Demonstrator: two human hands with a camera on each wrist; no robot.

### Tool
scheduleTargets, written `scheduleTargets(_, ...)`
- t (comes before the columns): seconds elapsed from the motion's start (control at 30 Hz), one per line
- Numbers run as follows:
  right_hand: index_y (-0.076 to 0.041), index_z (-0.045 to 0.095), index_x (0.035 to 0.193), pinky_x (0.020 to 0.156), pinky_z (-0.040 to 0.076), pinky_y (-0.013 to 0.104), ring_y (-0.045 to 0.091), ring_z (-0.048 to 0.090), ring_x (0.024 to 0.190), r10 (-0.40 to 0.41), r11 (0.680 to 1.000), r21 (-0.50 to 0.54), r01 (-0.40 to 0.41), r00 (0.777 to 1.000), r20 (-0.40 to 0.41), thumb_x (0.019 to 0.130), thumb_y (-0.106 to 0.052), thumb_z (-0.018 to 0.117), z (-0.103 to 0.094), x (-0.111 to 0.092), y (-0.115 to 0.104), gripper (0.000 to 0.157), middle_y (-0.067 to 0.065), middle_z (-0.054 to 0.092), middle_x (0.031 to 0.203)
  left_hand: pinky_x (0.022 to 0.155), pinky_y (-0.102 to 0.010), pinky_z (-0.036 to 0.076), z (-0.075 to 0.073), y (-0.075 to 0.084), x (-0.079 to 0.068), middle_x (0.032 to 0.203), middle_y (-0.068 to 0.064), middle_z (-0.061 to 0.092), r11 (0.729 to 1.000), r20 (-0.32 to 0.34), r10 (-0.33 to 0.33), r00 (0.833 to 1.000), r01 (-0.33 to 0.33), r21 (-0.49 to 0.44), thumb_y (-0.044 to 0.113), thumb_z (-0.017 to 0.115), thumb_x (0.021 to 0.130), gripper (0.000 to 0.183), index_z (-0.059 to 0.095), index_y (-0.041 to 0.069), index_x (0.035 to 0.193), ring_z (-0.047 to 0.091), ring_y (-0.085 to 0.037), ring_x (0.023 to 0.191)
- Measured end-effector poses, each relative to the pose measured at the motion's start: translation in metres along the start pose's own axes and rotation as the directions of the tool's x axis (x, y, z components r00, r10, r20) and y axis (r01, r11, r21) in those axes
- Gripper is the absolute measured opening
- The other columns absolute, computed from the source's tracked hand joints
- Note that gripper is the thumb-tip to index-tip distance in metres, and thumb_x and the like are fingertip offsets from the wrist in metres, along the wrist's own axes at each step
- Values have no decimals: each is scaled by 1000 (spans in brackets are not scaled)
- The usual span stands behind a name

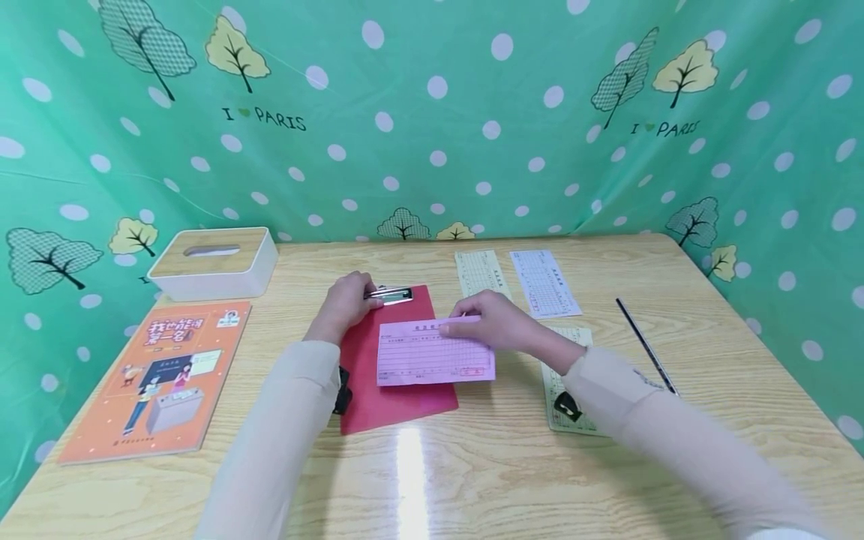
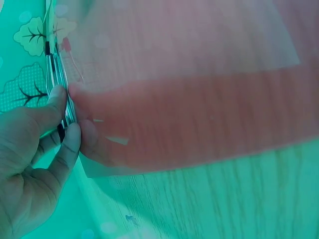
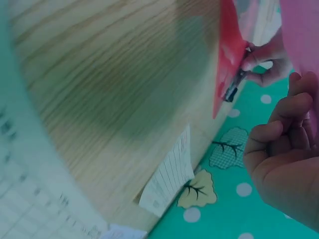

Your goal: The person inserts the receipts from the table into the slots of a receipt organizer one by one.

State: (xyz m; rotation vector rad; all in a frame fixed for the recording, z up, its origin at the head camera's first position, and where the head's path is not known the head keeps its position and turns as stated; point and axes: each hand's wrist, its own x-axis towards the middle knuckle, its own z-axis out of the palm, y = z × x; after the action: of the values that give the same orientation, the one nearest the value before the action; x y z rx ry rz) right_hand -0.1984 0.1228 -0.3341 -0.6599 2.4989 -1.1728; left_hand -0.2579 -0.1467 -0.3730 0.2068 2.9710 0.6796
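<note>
A red clipboard lies on the table in front of me, its metal clip at the far end. My left hand is at that clip; in the left wrist view, thumb and fingers pinch the clip. My right hand holds a pink printed form by its upper right part, thumb on the face. Over the board's middle and right edge the form slants, covering part of the red surface. In the right wrist view the right hand's fingers curl at the pink sheet.
Two printed slips, one pale yellow and one white, lie at the back. A green form is partly under my right sleeve, near a dark pen. Leftward are an orange book and a tissue box.
</note>
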Motion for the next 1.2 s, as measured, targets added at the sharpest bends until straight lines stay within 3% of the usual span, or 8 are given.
scheduleTargets(0.43, -11, 76, 89, 72, 45, 29, 14, 57, 75, 36, 999, -31, -35, 998, 45, 93, -29, 76, 25, 28, 2, 18, -3, 69, 80, 91, -44, 48, -2, 0, 0, 99, -17, 59, 1000, 6, 18, 1000, -18, -2, 15, 77, 92, 23, 68, -2, 104, 56, -32, 92)
scheduleTargets(0.73, -11, 71, 118, 80, 48, 31, 18, 61, 89, 56, 995, -86, -50, 996, 68, 84, -22, 85, 25, 29, 3, 38, 2, 68, 96, 91, -43, 47, -2, 2, -1, 101, -16, 59, 1000, 17, -11, 1000, 11, -22, 15, 76, 93, 20, 68, 0, 104, 55, -31, 93)
scheduleTargets(1.0, -12, 71, 118, 78, 50, 29, 16, 59, 85, 3, 992, -123, 6, 997, 72, 87, -15, 81, 29, 31, 11, 33, 1, 65, 92, 90, -43, 48, -2, 2, -1, 102, -17, 59, 1000, 14, -4, 1000, 4, -26, 13, 76, 93, 18, 68, 1, 104, 55, -31, 93)
scheduleTargets(1.2, -12, 70, 118, 86, 50, 31, 16, 60, 94, -19, 983, -183, 29, 998, 55, 90, -14, 79, 43, 38, 13, 30, -1, 67, 101, 89, -43, 49, -2, 2, -2, 102, -17, 59, 1000, 13, 0, 1000, 1, -18, 13, 75, 93, 18, 68, 1, 104, 55, -31, 92)
